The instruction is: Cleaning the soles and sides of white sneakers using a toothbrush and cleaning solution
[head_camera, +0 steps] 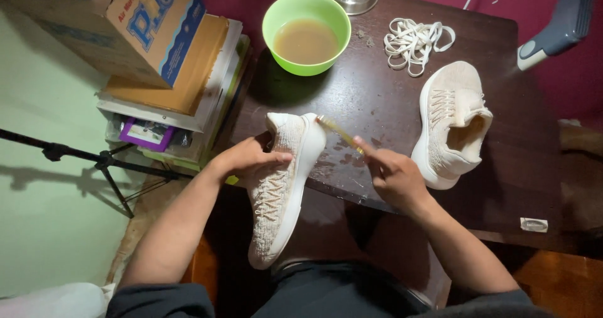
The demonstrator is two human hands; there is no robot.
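Left hand [248,158] grips a cream shoe [279,189], right hand [392,177] pinches a toothbrush [339,131]; blue-printed cardboard box [135,26] upper left.

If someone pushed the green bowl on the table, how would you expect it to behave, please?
The green bowl holds murky brownish liquid well up its walls, so it would probably feel heavy for its size and slosh if shoved. Its rounded shape narrows toward the base, so a quick push might tip it. The dark table looks smooth and wet in spots, so it may slide easily.

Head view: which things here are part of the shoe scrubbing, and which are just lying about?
In use: shoe in left hand; toothbrush in right hand; green bowl of brownish liquid.

Possibly waiting: second shoe, laces.

Lying about: cardboard box, stacked books, tripod.
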